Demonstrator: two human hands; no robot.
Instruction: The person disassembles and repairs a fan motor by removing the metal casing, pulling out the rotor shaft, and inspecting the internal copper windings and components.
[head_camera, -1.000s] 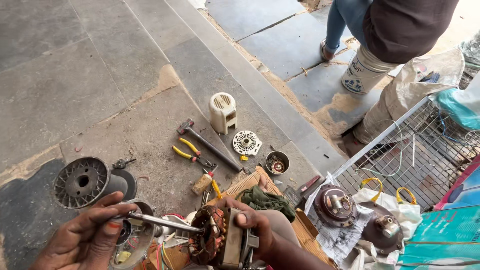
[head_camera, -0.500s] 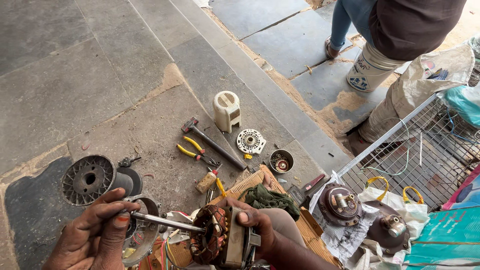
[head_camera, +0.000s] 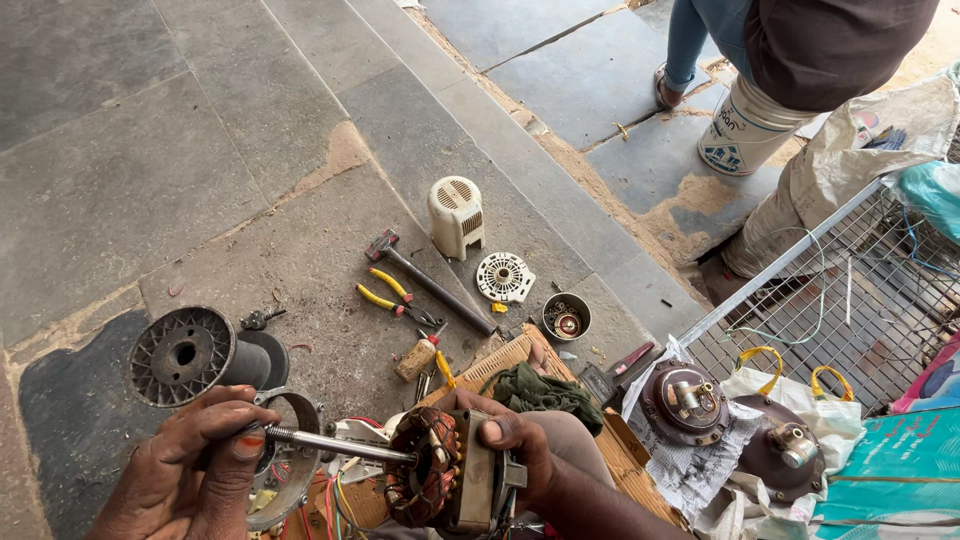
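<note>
Only the head view to go on, so here's what we've got. We're mid-way into working a long metal rod (head_camera: 335, 444) into the centre of a motor stator (head_camera: 440, 480), the one with coppery windings, sitting at the bottom of the view just above our lap. Looks to us like the poking-through step; the next bit calls for keeping the rod lined up with the bore while the stator doesn't twist.

Our left hand (head_camera: 190, 470) is curled closed round the near end of the rod, thumb pressed on top. Our right hand (head_camera: 510, 445) is clamped on the stator's metal core, fingers wrapped over the top edge.

Nearby on the stone floor (head_camera: 200, 150): a black spool (head_camera: 190, 355), yellow-handled pliers (head_camera: 395, 300), a hammer (head_camera: 425, 280), a cream plastic cover (head_camera: 455, 215).
</note>
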